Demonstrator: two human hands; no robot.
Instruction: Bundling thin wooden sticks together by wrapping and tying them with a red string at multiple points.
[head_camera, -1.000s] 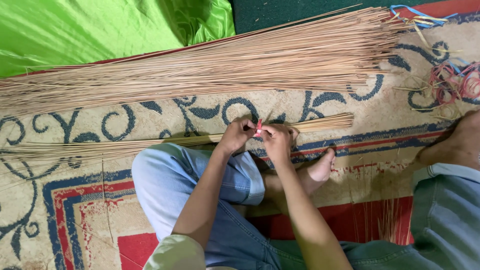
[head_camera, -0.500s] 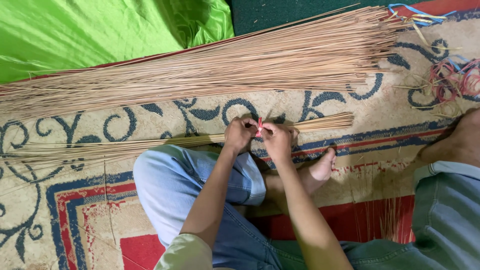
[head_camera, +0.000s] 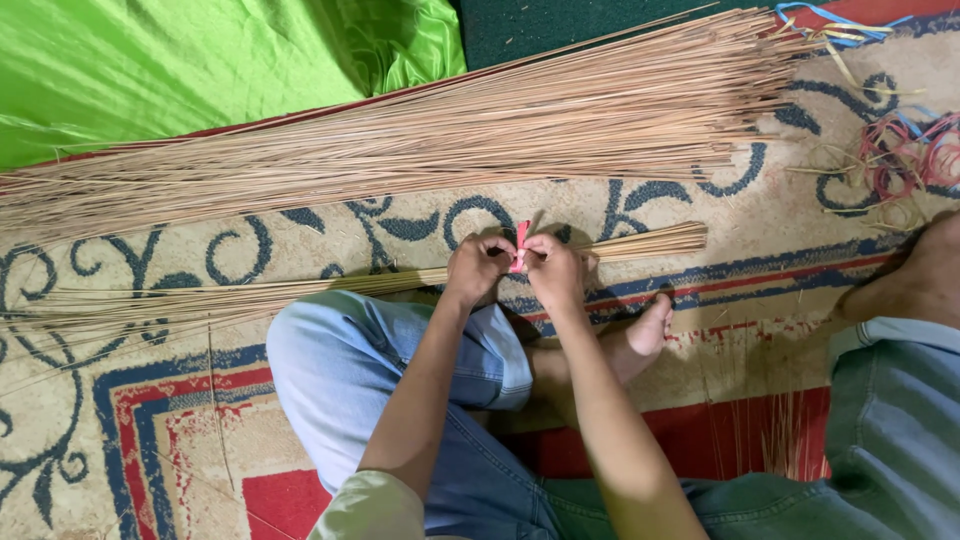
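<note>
A thin bundle of tan sticks (head_camera: 250, 295) lies across the patterned carpet (head_camera: 120, 430) in front of my crossed legs in light blue jeans. My left hand (head_camera: 478, 268) and my right hand (head_camera: 553, 272) meet over the bundle near its thick end. Both pinch a red-pink band (head_camera: 520, 245) that sticks up between the fingers and wraps the bundle. The thick end of the bundle (head_camera: 655, 240) juts out to the right of my hands.
A large heap of long tan sticks (head_camera: 450, 140) lies farther back. Green fabric (head_camera: 190, 60) covers the top left. Coloured bands and strips (head_camera: 890, 160) lie at the right. Another person's foot (head_camera: 905, 275) and jeans leg (head_camera: 890, 420) are at right.
Both hands stay on the band at the same spot. The view has shifted slightly; the fingers have moved a little on the band.
</note>
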